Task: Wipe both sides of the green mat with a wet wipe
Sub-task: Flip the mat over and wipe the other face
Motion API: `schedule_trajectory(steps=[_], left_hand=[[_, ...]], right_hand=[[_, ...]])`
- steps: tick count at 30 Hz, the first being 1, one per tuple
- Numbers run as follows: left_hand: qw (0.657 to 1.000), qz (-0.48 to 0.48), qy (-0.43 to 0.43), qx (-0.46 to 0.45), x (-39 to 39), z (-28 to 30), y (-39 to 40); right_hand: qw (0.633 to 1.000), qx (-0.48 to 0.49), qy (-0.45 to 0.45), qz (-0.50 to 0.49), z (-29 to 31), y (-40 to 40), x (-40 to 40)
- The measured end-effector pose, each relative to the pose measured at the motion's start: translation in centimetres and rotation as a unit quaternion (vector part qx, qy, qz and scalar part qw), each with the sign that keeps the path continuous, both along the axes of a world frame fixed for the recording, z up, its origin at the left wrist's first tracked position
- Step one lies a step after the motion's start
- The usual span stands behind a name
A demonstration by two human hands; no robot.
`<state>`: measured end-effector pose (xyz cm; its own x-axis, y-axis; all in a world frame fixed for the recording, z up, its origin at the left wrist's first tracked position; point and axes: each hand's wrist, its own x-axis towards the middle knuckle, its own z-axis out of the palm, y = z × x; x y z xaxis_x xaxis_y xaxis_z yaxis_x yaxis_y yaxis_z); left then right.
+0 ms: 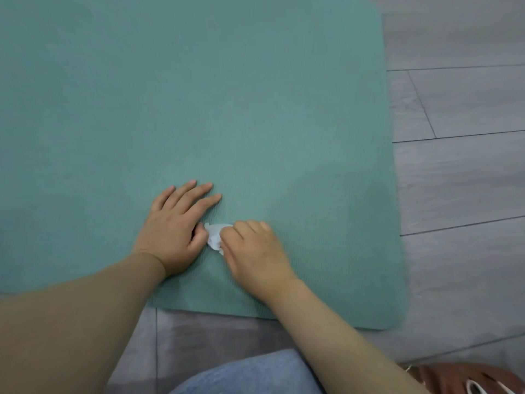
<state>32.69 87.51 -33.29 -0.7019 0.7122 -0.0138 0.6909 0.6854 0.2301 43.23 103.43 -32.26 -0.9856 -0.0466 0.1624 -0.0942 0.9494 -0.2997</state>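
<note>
wet wipe half-hidden under right hand, green mat cropped

The green mat looks like soft foam or rubber, matt, with a fine woven-like grain across its top and no shine. The wet wipe is thin white cloth-like tissue, crumpled and creased. The floor to the right is grey wood-look planking with a visible grain, smooth, with a faint sheen. At the near edge, blue fabric looks like denim, and a reddish-brown object at the near right looks glossy.
</note>
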Motion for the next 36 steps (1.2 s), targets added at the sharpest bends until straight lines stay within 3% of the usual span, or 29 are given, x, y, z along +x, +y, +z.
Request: schedule_trajectory(steps=[2, 4, 6, 8, 9, 10, 13, 15, 17, 19, 22, 24, 26, 29, 31, 32, 34, 36], left_hand=[[1.0, 0.001, -0.001, 0.003, -0.1, 0.1, 0.1], [1.0, 0.0, -0.001, 0.005, -0.1, 0.1, 0.1], [1.0, 0.001, -0.005, 0.003, -0.1, 0.1, 0.1], [1.0, 0.0, -0.002, 0.005, -0.1, 0.1, 0.1], [1.0, -0.001, -0.002, 0.007, -0.1, 0.1, 0.2], [1.0, 0.0, -0.003, 0.008, -0.1, 0.1, 0.2], [1.0, 0.001, -0.005, 0.014, 0.0, 0.2, 0.2], [1.0, -0.001, -0.004, 0.016, 0.0, 0.1, 0.1], [1.0, -0.001, -0.006, 0.012, -0.1, 0.1, 0.1], [1.0, -0.002, -0.007, 0.011, -0.1, 0.2, 0.1], [1.0, 0.0, -0.01, 0.006, 0.0, 0.0, 0.0], [1.0, 0.004, -0.011, 0.008, -0.1, 0.1, 0.1], [1.0, 0.003, -0.013, 0.014, -0.2, 0.1, 0.1], [1.0, 0.002, -0.014, 0.009, -0.1, 0.1, 0.1], [1.0, 0.002, -0.014, 0.009, -0.1, 0.2, 0.1], [1.0, 0.003, -0.015, 0.01, -0.1, 0.2, 0.1], [1.0, 0.002, -0.014, 0.01, -0.2, 0.2, 0.1], [1.0, 0.001, -0.015, 0.006, -0.2, 0.2, 0.1]], right_hand=[[0.998, 0.006, 0.023, -0.062, -0.2, 3.2, 0.8], [0.972, 0.042, 0.027, -0.228, 0.0, 9.2, 3.9], [0.905, 0.034, 0.003, -0.425, 0.8, 14.6, 7.0], [0.851, 0.01, -0.016, -0.524, 1.0, 15.3, 7.3], [0.857, 0.003, -0.011, -0.516, 0.8, 14.0, 6.2], [0.889, -0.006, 0.002, -0.458, 0.6, 12.1, 4.4], [0.982, -0.02, 0.029, -0.184, 0.2, 3.8, -1.5], [0.997, -0.008, 0.034, -0.075, 0.0, 0.5, -3.3], [0.994, -0.005, 0.04, -0.103, -0.1, 2.8, -3.0], [0.968, 0.032, 0.038, -0.245, -0.1, 8.5, -0.6], [0.868, 0.0, -0.029, -0.496, 1.1, 16.8, 4.2], [0.826, -0.018, -0.038, -0.562, 1.2, 17.7, 4.3], [0.856, -0.035, -0.005, -0.516, 0.9, 14.6, 1.2], [0.97, -0.073, 0.029, -0.23, 0.6, 4.9, -5.0], [0.998, -0.024, 0.015, -0.056, 1.2, 1.4, -6.6], [0.999, -0.006, 0.023, -0.033, 1.2, 2.5, -6.8], [0.986, 0.026, 0.047, -0.161, 1.1, 8.4, -5.6], [0.918, 0.027, -0.016, -0.394, 1.5, 16.1, -2.4]])
